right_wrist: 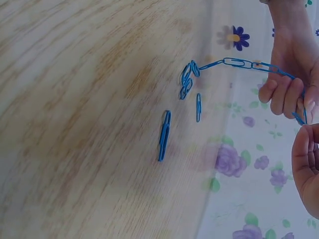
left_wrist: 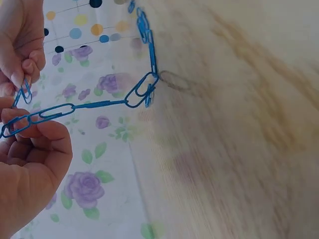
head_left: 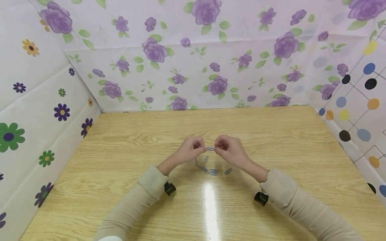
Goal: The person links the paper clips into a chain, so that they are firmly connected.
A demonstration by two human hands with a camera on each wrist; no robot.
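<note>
Left hand [head_left: 190, 149] pinches a linked blue-wire paperclip chain [left_wrist: 99, 104]; right hand [head_left: 232, 152], at the left's three o'clock, pinches one oblong blue-wire paperclip [left_wrist: 24, 93].

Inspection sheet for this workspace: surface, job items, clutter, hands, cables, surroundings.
Surface: wood-grain table, glare streak on the near side.
Job items: blue clip chain, part raised, part on the table; two loose clips lie apart. Links at the chain's far end: can't tell.
Clutter: nothing seen.
Hands: left hand holds the chain; right hand pinches another clip.
Cables: nothing seen.
Surroundings: rose-print sheet behind, daisy-print left, dotted right.
</note>
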